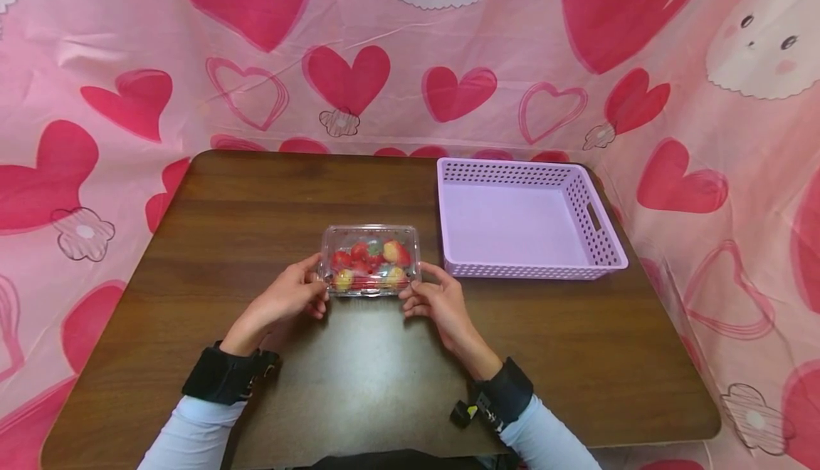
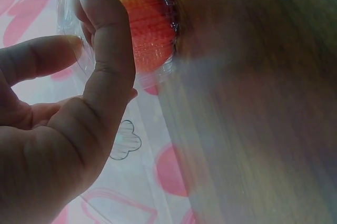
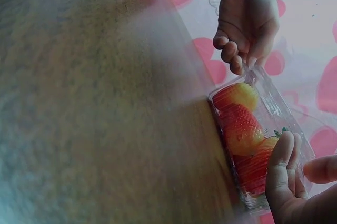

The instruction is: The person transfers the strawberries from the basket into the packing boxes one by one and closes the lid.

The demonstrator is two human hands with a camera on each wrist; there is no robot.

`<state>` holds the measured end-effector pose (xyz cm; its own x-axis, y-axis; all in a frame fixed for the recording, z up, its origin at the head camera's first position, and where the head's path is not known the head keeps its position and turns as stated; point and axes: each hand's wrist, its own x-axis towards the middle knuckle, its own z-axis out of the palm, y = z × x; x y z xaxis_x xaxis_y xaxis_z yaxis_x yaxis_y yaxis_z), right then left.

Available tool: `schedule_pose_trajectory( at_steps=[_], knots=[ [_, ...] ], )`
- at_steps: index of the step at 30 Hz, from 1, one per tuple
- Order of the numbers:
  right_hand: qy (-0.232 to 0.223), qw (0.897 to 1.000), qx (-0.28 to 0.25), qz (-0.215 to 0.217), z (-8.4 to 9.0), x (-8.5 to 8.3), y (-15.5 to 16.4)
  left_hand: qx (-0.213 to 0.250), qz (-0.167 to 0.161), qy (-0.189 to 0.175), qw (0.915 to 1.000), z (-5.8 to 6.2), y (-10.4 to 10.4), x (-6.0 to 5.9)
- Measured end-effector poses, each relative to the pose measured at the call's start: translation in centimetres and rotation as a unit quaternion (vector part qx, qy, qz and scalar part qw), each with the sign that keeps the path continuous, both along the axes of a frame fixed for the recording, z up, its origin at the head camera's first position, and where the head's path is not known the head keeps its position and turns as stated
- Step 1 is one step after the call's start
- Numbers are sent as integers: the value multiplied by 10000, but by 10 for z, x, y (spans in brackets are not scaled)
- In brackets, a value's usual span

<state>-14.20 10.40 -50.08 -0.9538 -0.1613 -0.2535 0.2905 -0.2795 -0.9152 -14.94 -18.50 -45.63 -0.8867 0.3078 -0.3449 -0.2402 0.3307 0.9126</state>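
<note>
A clear plastic clamshell box of strawberries (image 1: 370, 259) sits on the brown wooden table (image 1: 359, 192). My left hand (image 1: 296, 293) holds its left near corner, thumb and fingers curled on the plastic (image 2: 97, 29). My right hand (image 1: 434, 298) holds the right near corner the same way. In the right wrist view the box (image 3: 253, 140) shows red and yellowish berries, with the right fingers (image 3: 281, 166) on its edge and the left hand (image 3: 247, 19) at the far end. The lid looks closed.
An empty lilac perforated basket (image 1: 598, 231) stands to the right of the box, near the table's far right corner. A pink cloth with red hearts (image 1: 346, 78) hangs behind and around the table. Both wrists wear black bands.
</note>
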Motion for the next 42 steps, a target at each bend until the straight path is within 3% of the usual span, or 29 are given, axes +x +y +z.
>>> schedule_pose_trajectory(
  at_steps=[22, 29, 37, 42],
  knots=[
    [59, 9999, 102, -120, -1, 3, -1, -197, -3, 93, 9998, -2, 1, 2],
    [53, 10000, 34, 52, -2, 3, 0, -197, -78, 178, 9996, 0, 0, 2],
    [83, 9995, 223, 229, -6, 8, 7, -455, -6, 175, 9988, 0, -7, 9],
    [93, 9966, 801, 148, -2, 15, 15, -1039, -114, 339, 9939, 3, -15, 12]
  ],
)
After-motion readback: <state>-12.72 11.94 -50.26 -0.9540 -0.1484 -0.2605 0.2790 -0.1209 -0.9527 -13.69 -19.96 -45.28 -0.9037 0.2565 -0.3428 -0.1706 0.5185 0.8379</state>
